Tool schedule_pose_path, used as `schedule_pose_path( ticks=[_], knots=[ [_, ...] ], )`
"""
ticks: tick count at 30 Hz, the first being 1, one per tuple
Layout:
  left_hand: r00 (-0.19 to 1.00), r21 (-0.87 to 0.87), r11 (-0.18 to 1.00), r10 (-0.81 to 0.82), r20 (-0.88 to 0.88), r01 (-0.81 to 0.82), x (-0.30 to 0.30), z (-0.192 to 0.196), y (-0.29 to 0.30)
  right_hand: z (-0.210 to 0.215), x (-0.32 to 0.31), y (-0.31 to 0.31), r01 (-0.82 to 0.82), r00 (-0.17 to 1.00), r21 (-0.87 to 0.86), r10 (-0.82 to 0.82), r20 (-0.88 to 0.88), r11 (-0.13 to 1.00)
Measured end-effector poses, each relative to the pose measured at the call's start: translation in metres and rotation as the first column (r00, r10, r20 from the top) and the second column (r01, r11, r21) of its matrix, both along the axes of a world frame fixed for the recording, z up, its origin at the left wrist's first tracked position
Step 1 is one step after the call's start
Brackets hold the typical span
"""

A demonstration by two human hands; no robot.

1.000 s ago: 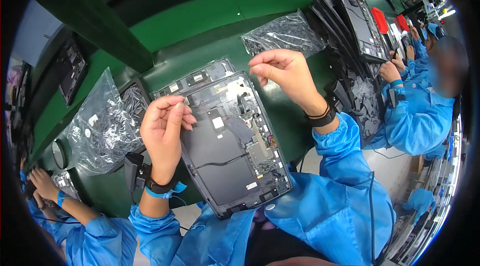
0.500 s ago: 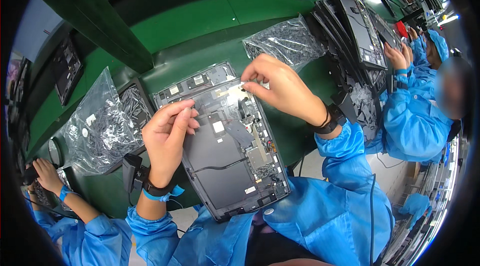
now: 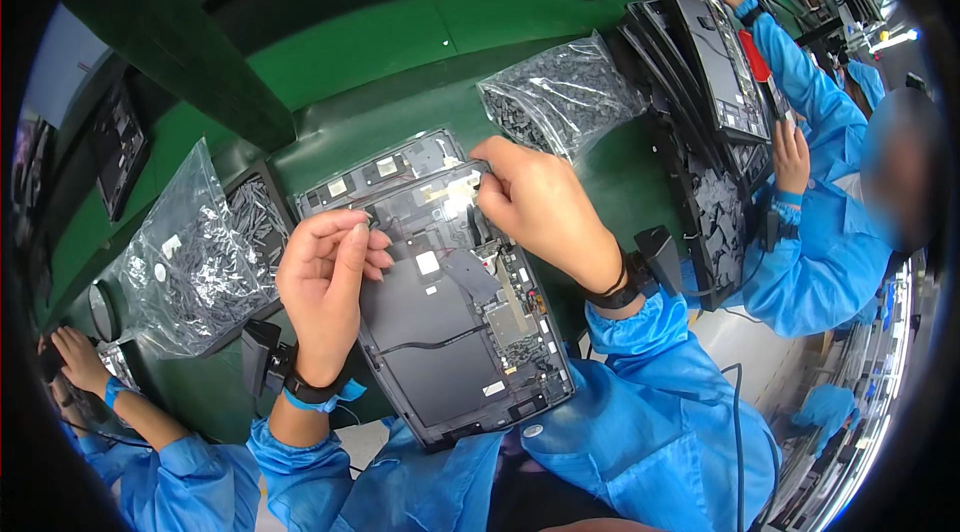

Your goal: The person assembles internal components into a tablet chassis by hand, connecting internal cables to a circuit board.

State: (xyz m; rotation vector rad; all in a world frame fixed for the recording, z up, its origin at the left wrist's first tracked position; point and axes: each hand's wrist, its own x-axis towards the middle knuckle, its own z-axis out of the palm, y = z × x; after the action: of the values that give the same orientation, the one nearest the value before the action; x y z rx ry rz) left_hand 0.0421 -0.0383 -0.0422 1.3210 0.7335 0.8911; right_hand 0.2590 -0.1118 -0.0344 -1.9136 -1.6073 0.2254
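An opened tablet-like device (image 3: 430, 387) with a dark battery area, a circuit board and a black cable lies in front of me, its near edge against my clothes. My left hand (image 3: 325, 282) hovers over its left side, thumb and forefinger brought together near a tiny dark bit that I cannot make out. At the far right corner, my right hand (image 3: 550, 217) has its fingers curled in a pinch; whatever they grip is hidden. Beyond the device's far edge a similar opened device (image 3: 385, 169) shows partly.
Clear bags of small grey pieces (image 3: 190, 282) (image 3: 560, 97) rest left and at the back. A tray of grey strips (image 3: 262, 194) is at left. Opened devices (image 3: 705, 47) stack at right, above a tray of grey pieces (image 3: 715, 207). Co-workers' hands (image 3: 80, 362) (image 3: 790, 157) work on both sides.
My right hand has moved slightly left and down, its fingers more curled at the device's corner. The left hand stays nearly in place. At right, a co-worker's arm now reaches farther back.
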Motion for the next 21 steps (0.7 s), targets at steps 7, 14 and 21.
schedule_pose_path(
  ticks=[7, 14, 21],
  knots=[
    [1.0, 0.026, 1.0, 0.0, -0.02, 0.0, 0.001, -0.001, -0.003, 0.006, -0.004, -0.001, 0.053, 0.995, -0.059, -0.057, -0.08, 0.997],
    [0.999, 0.043, 0.999, 0.007, -0.031, -0.005, 0.0, -0.001, -0.004, -0.002, -0.01, -0.006, 0.108, 0.993, 0.052, -0.106, -0.046, 0.993],
    [1.0, 0.046, 0.999, 0.0, -0.031, 0.001, 0.0, -0.002, -0.005, 0.0, -0.01, -0.001, 0.13, 0.989, 0.003, -0.13, 0.068, 0.991]
  ],
)
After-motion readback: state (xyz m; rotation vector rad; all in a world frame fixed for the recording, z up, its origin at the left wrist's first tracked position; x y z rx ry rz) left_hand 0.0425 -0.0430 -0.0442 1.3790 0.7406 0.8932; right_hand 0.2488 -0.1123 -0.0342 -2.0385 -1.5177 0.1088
